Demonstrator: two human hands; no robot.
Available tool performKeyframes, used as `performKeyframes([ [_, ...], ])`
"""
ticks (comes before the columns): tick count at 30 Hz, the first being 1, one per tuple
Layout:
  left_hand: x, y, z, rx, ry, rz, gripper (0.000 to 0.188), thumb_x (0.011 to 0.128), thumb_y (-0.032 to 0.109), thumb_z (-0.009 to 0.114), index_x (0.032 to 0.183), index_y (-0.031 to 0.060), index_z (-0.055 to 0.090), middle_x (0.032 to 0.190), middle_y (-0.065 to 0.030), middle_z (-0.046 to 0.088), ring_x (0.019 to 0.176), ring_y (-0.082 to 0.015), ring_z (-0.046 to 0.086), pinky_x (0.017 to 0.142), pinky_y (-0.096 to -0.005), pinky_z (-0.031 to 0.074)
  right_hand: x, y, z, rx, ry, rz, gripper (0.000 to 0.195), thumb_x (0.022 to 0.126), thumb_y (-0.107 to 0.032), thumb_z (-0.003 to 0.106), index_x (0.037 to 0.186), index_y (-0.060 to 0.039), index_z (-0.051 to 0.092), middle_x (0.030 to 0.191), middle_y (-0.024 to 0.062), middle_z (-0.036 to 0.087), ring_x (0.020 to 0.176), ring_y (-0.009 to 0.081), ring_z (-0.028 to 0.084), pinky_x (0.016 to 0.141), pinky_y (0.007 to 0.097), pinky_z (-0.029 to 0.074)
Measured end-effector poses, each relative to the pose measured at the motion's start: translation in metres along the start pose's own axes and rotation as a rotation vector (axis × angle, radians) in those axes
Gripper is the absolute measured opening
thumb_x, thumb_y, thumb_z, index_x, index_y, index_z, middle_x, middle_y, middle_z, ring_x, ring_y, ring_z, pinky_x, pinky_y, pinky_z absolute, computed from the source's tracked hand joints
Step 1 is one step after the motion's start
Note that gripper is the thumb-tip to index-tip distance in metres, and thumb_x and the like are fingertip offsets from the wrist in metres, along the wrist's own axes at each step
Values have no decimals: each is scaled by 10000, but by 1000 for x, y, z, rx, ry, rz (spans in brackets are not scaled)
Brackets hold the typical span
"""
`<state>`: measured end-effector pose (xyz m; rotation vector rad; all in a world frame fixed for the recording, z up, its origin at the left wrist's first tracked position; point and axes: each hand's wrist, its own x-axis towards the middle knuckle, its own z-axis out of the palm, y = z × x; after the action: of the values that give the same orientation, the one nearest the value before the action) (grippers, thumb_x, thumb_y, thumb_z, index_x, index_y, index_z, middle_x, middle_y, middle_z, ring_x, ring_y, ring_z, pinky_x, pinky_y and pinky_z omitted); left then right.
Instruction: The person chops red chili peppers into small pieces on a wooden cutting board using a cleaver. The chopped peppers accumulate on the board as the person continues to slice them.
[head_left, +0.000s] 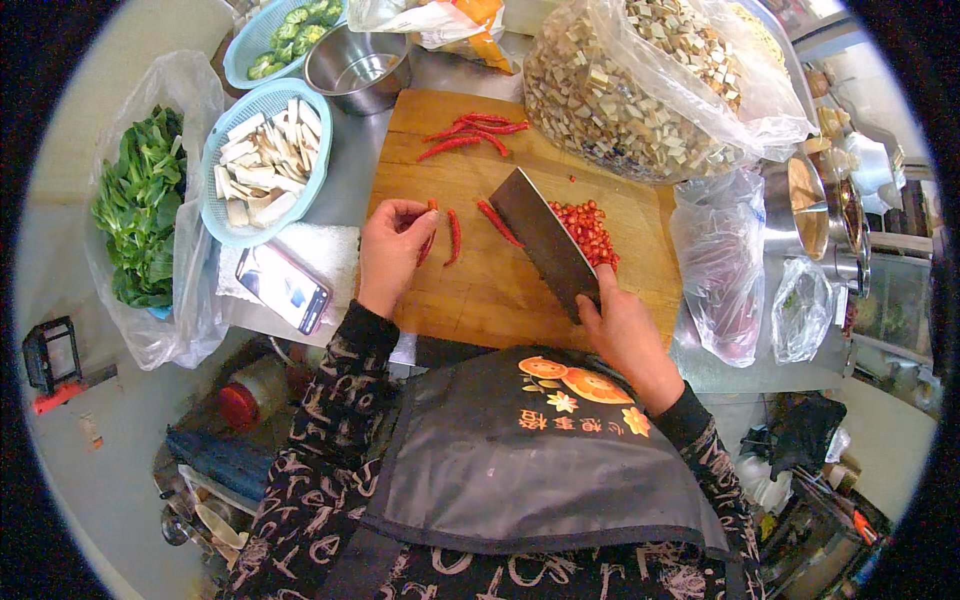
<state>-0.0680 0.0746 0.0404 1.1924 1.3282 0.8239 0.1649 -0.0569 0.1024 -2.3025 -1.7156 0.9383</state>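
Observation:
My left hand (396, 251) pinches a red chili (426, 249) over the left side of a wooden cutting board (457, 307). Just right of these fingers lies another whole chili (454, 237). My right hand (624, 322) grips the handle end of a cleaver (541, 240), its broad dark blade slanting up and left across the board. One chili (499, 223) rests against the blade's left side. Chopped red chili (585, 229) is heaped along the blade's right side. Several whole chilies (472, 135) lie together at the board's far edge.
A large plastic bag of diced pieces (615, 105) overlaps the board's far right corner. Left stand a blue basket of cut white strips (208, 184), a steel bowl (352, 71), a broccoli basket (240, 64) and bagged leafy greens (142, 210). A phone (283, 286) lies on a white cloth (341, 251).

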Motion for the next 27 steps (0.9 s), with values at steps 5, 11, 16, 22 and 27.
performKeyframes([
  [5,-19,10,19,-68,-100,-15,196,776,84,648,891,-18,526,807,-56,592,717,-104,578,610,-228,476,1,1,1,5,1,15,299,827,-168,537,1025,10,401,696,283,566,689,447,558,586,506,428],
  [11,-12,4,39,408,0,197,131,768,108,611,800,5,537,739,-119,576,687,-230,579,612,-312,457,-1,3,0,-20,14,-34,302,827,-168,542,1029,-1,393,682,278,564,674,449,557,573,505,427],
  [16,-7,2,33,458,84,302,105,749,73,600,776,4,525,758,-121,543,730,-251,547,645,-332,448,-1,-1,-2,43,8,-3,286,827,-170,538,1016,-6,397,684,280,566,666,453,554,575,513,425],
  [22,-11,-6,39,393,-14,325,100,756,72,601,799,5,540,787,-126,538,723,-247,545,648,-323,449,0,2,0,18,19,-4,277,822,-154,538,1012,-4,404,682,277,568,667,451,554,578,513,426],
  [27,6,6,40,554,26,371,164,738,166,630,758,8,590,789,-145,540,742,-284,540,658,-359,446,0,4,3,46,27,-27,278,821,-151,535,1017,-6,401,683,267,571,663,444,556,577,508,429],
])
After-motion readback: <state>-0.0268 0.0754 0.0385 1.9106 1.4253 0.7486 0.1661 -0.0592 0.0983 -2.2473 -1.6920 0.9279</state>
